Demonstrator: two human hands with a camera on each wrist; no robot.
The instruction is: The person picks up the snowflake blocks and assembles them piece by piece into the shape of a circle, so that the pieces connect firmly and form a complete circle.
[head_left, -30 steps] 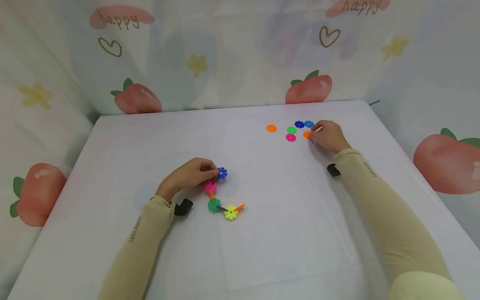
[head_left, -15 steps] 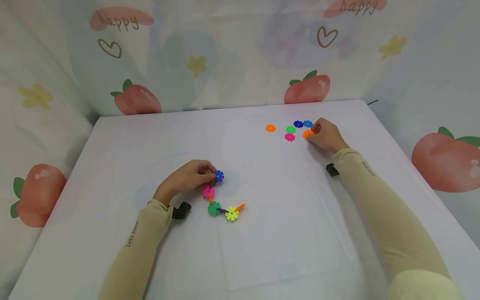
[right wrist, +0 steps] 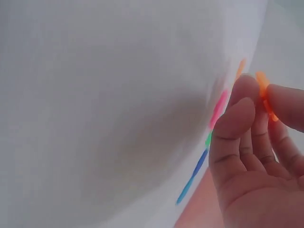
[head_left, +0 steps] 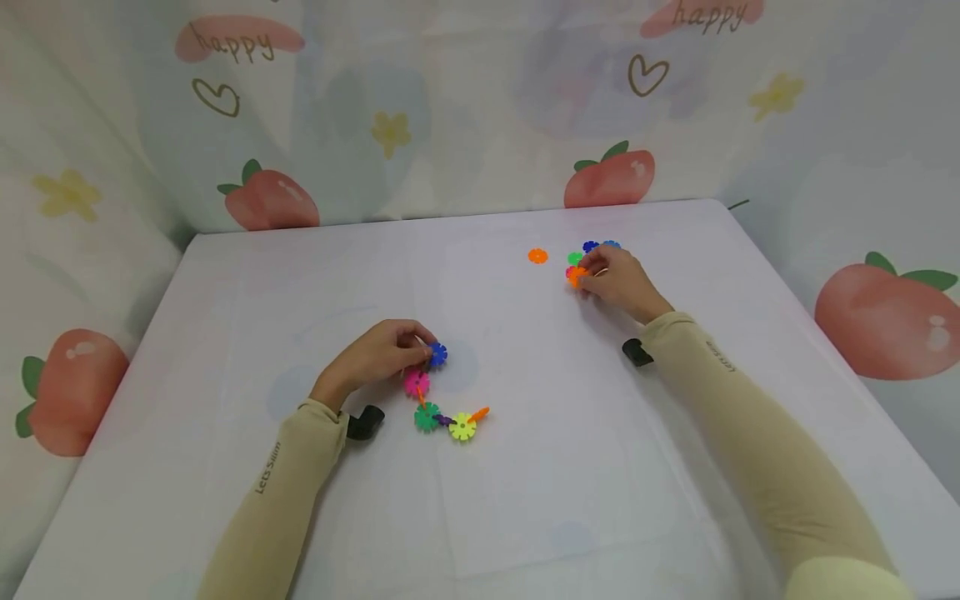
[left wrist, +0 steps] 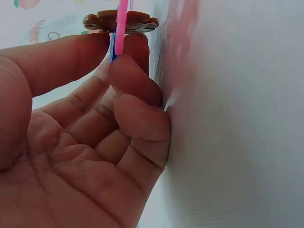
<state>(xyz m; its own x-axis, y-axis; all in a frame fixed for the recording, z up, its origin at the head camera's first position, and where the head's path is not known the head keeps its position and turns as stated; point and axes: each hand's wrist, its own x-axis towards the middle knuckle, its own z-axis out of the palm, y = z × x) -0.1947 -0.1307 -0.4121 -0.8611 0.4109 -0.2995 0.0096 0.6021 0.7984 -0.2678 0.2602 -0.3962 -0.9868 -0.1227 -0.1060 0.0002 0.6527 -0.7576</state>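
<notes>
My left hand (head_left: pixel 378 357) pinches a blue notched plastic disc (head_left: pixel 440 355) at the upper end of a chain of interlocked discs. Down the chain come a brown disc (left wrist: pixel 99 22), a pink disc (head_left: pixel 416 384), a green disc (head_left: pixel 426 417), a purple one seen edge-on, and a yellow disc (head_left: pixel 462 427). An orange disc (head_left: pixel 480 414) sticks out edge-on from the yellow one. At the back right, my right hand (head_left: pixel 624 283) pinches a loose orange disc (right wrist: pixel 264 92) between thumb and fingers, overlapping a pink disc (head_left: pixel 569 272) in the head view.
Near the right hand lie a green disc (head_left: pixel 574 258), a dark blue disc (head_left: pixel 590 247) and a light blue disc (head_left: pixel 612 244). Another orange disc (head_left: pixel 537 256) lies flat to their left. The white-covered table (head_left: pixel 570 475) meets a printed cloth backdrop (head_left: pixel 465 167).
My right hand has picked up the orange disc and moved left with it, across the loose discs. The left hand has shifted slightly down and left, tugging the chain's upper end along.
</notes>
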